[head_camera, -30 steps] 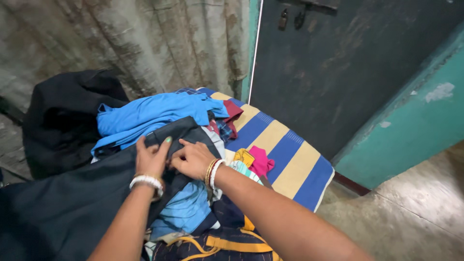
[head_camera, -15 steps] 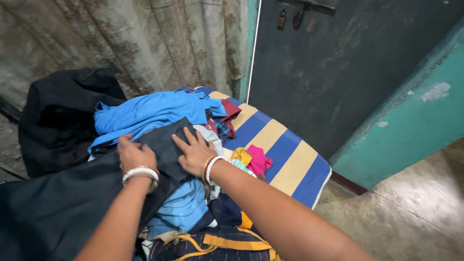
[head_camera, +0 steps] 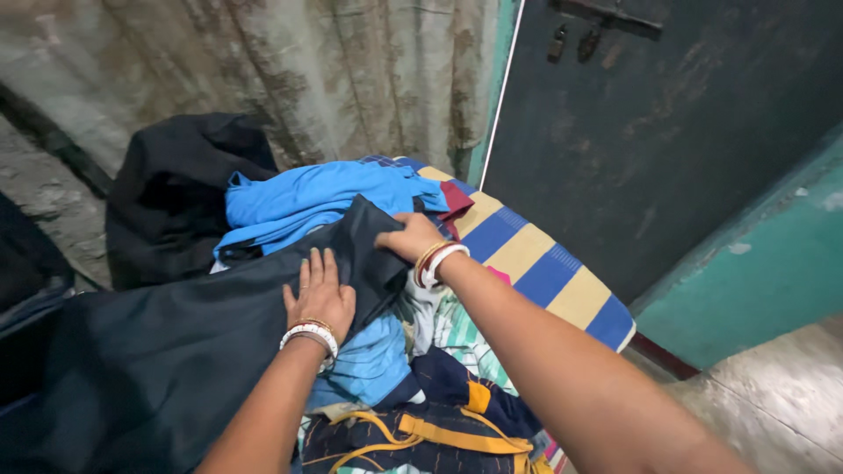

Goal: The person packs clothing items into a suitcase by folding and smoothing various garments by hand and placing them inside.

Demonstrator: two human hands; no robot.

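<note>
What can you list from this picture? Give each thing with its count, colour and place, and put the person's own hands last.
Dark cloth: one, black, spread over the pile under both hands.
Blue garment: one, bright blue, top of the pile.
Black heap: one, by the wall at the back left.
Striped sheet: one, blue and cream, under the clothes.
Navy cloth with yellow trim: one, near edge.
Door: one, dark, on the right.
Left hand: flat on the dark cloth, white bangle.
Right hand: pinching the dark cloth's far edge, bangles.

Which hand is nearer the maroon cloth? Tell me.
Right. The right hand grips the black garment edge right beside the maroon cloth; the left hand lies flat on the garment, lower and farther away.
</note>
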